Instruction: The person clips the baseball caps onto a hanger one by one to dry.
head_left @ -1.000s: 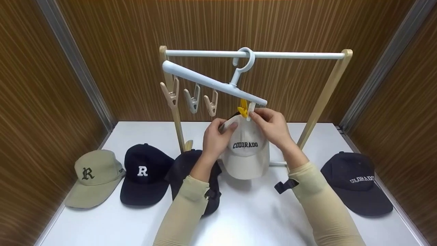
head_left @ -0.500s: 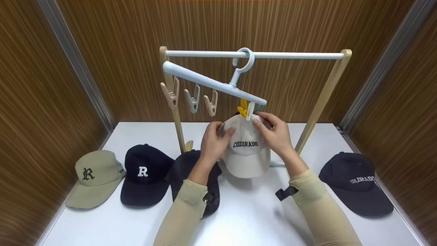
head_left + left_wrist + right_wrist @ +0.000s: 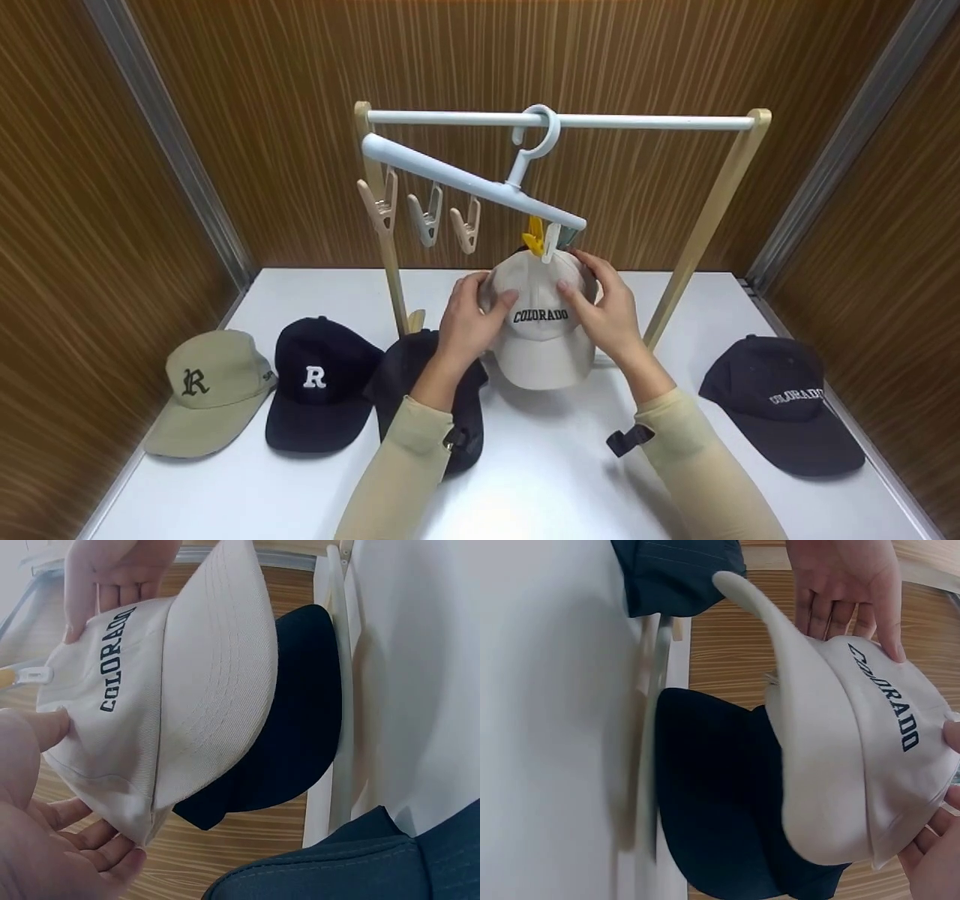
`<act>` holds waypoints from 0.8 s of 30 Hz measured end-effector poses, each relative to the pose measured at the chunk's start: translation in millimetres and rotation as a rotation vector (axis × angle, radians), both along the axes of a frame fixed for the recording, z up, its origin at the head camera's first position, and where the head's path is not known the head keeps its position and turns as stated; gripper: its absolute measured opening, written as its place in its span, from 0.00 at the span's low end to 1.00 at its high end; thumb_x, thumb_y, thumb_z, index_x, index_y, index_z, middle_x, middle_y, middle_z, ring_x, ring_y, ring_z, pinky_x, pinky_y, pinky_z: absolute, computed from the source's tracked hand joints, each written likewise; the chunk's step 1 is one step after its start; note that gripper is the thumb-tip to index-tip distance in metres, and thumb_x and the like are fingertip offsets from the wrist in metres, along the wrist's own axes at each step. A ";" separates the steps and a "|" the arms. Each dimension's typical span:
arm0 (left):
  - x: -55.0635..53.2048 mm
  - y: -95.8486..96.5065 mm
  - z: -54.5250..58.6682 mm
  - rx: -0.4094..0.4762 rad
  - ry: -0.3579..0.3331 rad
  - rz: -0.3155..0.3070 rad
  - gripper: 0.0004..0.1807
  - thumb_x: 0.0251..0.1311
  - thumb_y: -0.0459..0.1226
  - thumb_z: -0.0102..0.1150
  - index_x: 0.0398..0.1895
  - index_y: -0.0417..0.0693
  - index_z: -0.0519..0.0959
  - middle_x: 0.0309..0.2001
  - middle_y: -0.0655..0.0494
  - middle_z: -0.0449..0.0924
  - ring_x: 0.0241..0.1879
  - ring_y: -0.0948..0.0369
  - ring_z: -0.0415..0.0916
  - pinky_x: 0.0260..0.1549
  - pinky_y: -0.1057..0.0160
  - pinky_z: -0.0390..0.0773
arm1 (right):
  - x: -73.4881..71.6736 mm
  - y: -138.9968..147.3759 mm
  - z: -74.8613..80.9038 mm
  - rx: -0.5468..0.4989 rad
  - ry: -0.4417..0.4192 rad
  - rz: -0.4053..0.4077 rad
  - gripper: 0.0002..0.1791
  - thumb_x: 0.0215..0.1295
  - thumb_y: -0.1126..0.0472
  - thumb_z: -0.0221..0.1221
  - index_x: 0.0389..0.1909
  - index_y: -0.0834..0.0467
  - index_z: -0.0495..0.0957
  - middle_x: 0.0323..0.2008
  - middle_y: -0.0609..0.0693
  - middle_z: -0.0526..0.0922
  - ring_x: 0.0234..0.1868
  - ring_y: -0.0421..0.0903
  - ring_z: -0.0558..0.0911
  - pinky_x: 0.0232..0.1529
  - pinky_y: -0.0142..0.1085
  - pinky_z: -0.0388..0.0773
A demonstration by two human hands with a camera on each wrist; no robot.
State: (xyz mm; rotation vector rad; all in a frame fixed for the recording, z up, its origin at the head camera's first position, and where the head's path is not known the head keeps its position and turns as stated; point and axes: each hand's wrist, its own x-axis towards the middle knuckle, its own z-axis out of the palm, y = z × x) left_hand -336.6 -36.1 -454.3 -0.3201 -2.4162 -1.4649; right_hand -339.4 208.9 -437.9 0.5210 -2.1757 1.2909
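Note:
A cream baseball cap (image 3: 541,361) lettered COLORADO hangs brim-down in the head view. A white clip (image 3: 551,242) bites its crown, with a yellow clip (image 3: 533,236) right beside. My left hand (image 3: 469,319) holds the cap's left side, thumb on the front panel and fingers behind. On the opposite side my right hand (image 3: 611,311) grips it the same way. Both wrist views show a dark cap (image 3: 304,705) hanging close behind the cream one. A pale blue hanger (image 3: 465,180) carries the clips and slopes down to the right.
The hanger hooks over a white rail (image 3: 660,121) on a wooden-legged rack. On the white table lie a khaki cap (image 3: 214,375), a navy cap (image 3: 319,405), a black cap (image 3: 409,360) partly behind my left arm, and a dark COLORADO cap (image 3: 780,397). Unused pegs (image 3: 426,217) hang left.
My right hand has let go of the white clip and slid down to the cap's right side. The left hand has shifted slightly lower, still holding the cap. The clip stays on the crown.

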 end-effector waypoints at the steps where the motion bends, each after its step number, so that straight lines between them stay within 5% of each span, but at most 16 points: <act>1: -0.1 0.0 -0.5 -0.007 -0.005 -0.002 0.42 0.75 0.64 0.65 0.75 0.42 0.74 0.70 0.43 0.77 0.73 0.45 0.74 0.72 0.42 0.74 | 0.2 0.6 -1.4 0.004 -0.003 -0.001 0.33 0.78 0.57 0.71 0.76 0.65 0.74 0.71 0.60 0.81 0.72 0.59 0.79 0.77 0.61 0.69; 24: 6.7 3.1 -1.2 -0.135 -0.029 -0.039 0.47 0.77 0.58 0.64 0.85 0.36 0.62 0.79 0.34 0.67 0.79 0.41 0.67 0.78 0.40 0.67 | 12.8 10.5 -19.8 0.010 -0.085 -0.051 0.40 0.76 0.54 0.72 0.82 0.64 0.69 0.77 0.64 0.74 0.78 0.64 0.73 0.80 0.61 0.62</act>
